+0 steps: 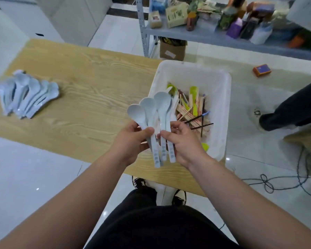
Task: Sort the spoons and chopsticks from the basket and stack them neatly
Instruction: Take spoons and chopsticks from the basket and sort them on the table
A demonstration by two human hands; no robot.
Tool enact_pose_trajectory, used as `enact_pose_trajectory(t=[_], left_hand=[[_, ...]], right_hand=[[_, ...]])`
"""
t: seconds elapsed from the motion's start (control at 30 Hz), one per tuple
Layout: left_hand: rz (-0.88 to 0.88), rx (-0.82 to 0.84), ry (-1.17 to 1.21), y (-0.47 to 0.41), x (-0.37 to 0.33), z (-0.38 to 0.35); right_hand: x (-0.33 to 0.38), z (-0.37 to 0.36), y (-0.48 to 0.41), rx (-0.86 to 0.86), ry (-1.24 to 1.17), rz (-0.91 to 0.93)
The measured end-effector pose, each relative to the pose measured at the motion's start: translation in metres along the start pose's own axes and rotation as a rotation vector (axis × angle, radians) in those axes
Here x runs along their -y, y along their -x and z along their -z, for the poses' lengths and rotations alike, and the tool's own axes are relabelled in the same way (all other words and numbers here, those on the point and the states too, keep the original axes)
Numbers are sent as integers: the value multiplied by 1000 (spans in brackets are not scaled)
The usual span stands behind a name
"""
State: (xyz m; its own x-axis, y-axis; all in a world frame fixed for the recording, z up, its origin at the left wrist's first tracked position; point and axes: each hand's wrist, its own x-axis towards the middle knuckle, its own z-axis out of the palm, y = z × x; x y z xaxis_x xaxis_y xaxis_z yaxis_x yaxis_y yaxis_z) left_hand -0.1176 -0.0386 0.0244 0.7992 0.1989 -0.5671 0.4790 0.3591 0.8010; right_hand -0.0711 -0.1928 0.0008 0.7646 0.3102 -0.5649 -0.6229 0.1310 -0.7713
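I hold a fan of pale blue spoons point(156, 108) between both hands. My left hand point(131, 141) pinches the handles on its side under the thumb, and my right hand point(181, 142) pinches the rest. The bowls splay above my knuckles at uneven heights and are not yet nested.

The main risk, I think, is the smooth handles. If I loosen one grip to square the bundle, a spoon may slide out below my palms and drop past the worktop point(90, 83) edge to the floor, since my hands hover close to that edge.

Just beyond my right hand sits the white basket point(223, 97), with chopsticks point(192, 115) and green spoons point(193, 90) tangled inside. A dropped spoon could land back among them and need sorting again.

The spoon pile point(29, 95) lies far to the left of my left hand, leaning loosely. Setting this bunch down carelessly on it could topple the stack.
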Motion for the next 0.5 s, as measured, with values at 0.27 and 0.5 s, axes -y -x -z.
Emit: enact_pose_trajectory(t=[0.27, 0.5], left_hand=[[-65, -306, 191, 64, 26, 70], [-145, -350, 241, 102, 29, 167]], right_hand=[[-44, -60, 25, 202, 189, 0], [-85, -166, 46, 304, 391, 52]])
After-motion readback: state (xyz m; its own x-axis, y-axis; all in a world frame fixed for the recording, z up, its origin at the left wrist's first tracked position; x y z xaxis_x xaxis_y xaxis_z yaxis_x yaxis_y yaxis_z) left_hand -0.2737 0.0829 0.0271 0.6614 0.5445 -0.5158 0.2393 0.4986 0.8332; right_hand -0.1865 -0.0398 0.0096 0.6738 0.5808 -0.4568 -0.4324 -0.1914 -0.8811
